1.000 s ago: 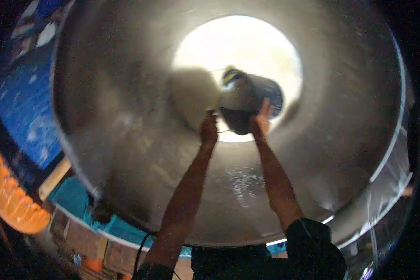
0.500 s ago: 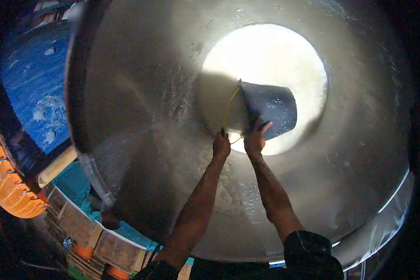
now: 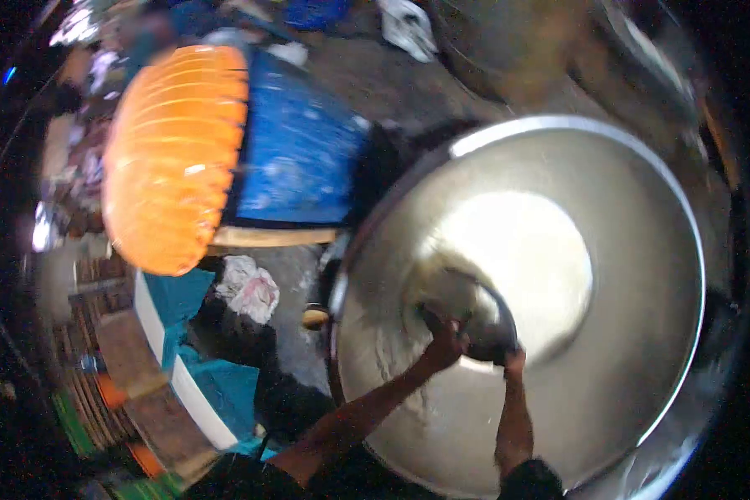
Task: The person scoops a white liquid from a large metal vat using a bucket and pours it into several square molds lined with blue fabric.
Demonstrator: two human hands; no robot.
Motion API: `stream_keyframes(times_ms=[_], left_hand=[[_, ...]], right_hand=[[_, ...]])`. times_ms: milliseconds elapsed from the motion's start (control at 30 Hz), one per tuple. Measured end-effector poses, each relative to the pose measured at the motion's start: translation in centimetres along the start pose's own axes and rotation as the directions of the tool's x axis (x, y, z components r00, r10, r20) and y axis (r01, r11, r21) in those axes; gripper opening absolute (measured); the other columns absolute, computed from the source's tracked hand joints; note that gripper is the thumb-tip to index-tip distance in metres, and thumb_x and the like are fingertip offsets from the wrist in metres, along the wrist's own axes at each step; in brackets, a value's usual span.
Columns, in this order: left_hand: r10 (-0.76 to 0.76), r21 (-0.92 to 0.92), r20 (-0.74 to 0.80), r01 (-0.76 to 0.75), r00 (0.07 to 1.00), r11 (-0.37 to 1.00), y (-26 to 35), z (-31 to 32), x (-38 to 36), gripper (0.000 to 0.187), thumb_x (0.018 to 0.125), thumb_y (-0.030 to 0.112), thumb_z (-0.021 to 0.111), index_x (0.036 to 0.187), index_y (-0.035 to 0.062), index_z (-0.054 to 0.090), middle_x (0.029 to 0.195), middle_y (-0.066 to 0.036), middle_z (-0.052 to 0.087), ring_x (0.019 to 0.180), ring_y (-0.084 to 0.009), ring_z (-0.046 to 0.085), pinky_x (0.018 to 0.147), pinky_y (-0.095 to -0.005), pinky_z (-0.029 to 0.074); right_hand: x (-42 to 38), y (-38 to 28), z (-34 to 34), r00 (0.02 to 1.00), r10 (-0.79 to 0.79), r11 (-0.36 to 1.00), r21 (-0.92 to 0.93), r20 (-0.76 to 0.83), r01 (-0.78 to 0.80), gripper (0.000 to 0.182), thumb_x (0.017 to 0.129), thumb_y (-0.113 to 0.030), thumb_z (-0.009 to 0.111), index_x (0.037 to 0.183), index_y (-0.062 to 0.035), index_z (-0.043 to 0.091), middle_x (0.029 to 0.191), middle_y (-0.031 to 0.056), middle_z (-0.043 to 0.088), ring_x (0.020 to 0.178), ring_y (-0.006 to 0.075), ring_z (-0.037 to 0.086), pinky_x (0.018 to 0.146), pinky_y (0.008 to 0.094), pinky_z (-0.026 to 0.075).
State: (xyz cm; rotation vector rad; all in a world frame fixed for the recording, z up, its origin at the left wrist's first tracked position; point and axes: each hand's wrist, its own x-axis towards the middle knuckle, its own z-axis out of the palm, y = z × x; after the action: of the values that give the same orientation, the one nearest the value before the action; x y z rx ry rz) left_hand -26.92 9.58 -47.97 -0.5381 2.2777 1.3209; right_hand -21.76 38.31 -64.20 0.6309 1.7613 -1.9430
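A large round metal vat (image 3: 646,275) fills the right half of the view, with a brightly lit pale pool (image 3: 550,258) at its bottom. Inside it, a dark bucket (image 3: 503,327) has its mouth turned up toward me; its contents are blurred. My left hand (image 3: 448,342) is closed at the near-left of the bucket, around what looks like the dark grip of its handle. Against the bucket's near-right side is my right hand (image 3: 515,363), its fingers mostly hidden and blurred.
Left of the vat stand a blue container (image 3: 296,150) and a ribbed orange cover (image 3: 175,162). A crumpled whitish bag (image 3: 248,289) lies on the floor. Teal sheeting (image 3: 225,392) and wooden boards (image 3: 133,354) are at lower left. Another big rounded vessel (image 3: 517,42) is behind.
The view has swung left and pulled back, showing more floor and the orange cover. The bucket has gone from lying on its side to mouth up, with both hands still at it.
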Motion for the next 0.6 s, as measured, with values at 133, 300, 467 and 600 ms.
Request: stream_keyframes(times_ms=[133, 300, 467, 600], left_hand=[[0.392, 0.094, -0.049, -0.386, 0.919, 0.917, -1.2, 2.5, 0.5, 0.036, 0.097, 0.026, 0.048, 0.121, 0.0012, 0.038, 0.105, -0.028, 0.057, 0.085, -0.0441, 0.063, 0.084, -0.0507, 0.049], [0.146, -0.073, 0.108, -0.139, 0.983, 0.988, 9.2, -3.0, -3.7, 0.035, 0.096, 0.027, 0.045, 0.117, 0.0009, 0.035, 0.091, -0.029, 0.058, 0.087, -0.0467, 0.064, 0.081, -0.0534, 0.047], [0.075, -0.033, 0.185, -0.07, 0.98, 0.997, 19.9, -8.3, -8.1, 0.034, 0.098, 0.028, 0.044, 0.116, 0.0011, 0.035, 0.085, -0.029, 0.063, 0.087, -0.0473, 0.064, 0.076, -0.0564, 0.047], [0.382, -0.165, 0.096, -0.364, 0.919, 0.917, 25.7, -11.0, -12.4, 0.033, 0.1, 0.029, 0.044, 0.114, 0.0011, 0.034, 0.094, -0.028, 0.061, 0.089, -0.046, 0.063, 0.08, -0.0547, 0.044]], right_hand=[[-1.5, -0.4, 0.4, 0.994, 0.106, 0.991, 0.081, 0.019, -0.108, 0.025, 0.087, -0.016, 0.057, 0.108, -0.002, 0.062, 0.089, 0.0086, 0.068, 0.07, 0.0222, 0.067, 0.054, 0.0386, 0.059], [-4.0, -4.7, 0.1, 0.997, 0.075, 0.976, 0.203, 0.006, -0.075, 0.028, 0.079, -0.004, 0.064, 0.106, 0.0, 0.061, 0.088, 0.0139, 0.066, 0.064, 0.0235, 0.063, 0.05, 0.0369, 0.054], [-5.3, -11.5, -3.4, 0.983, 0.144, 0.982, -0.105, -0.117, -0.157, 0.032, 0.092, -0.024, 0.049, 0.113, -0.0024, 0.058, 0.102, 0.013, 0.063, 0.078, 0.0292, 0.06, 0.059, 0.0453, 0.05], [-8.9, -22.6, -3.8, 0.996, -0.073, 0.95, -0.301, 0.05, 0.084, 0.041, 0.096, -0.037, 0.045, 0.117, -0.0043, 0.057, 0.112, 0.014, 0.062, 0.091, 0.0292, 0.06, 0.068, 0.0475, 0.05]])
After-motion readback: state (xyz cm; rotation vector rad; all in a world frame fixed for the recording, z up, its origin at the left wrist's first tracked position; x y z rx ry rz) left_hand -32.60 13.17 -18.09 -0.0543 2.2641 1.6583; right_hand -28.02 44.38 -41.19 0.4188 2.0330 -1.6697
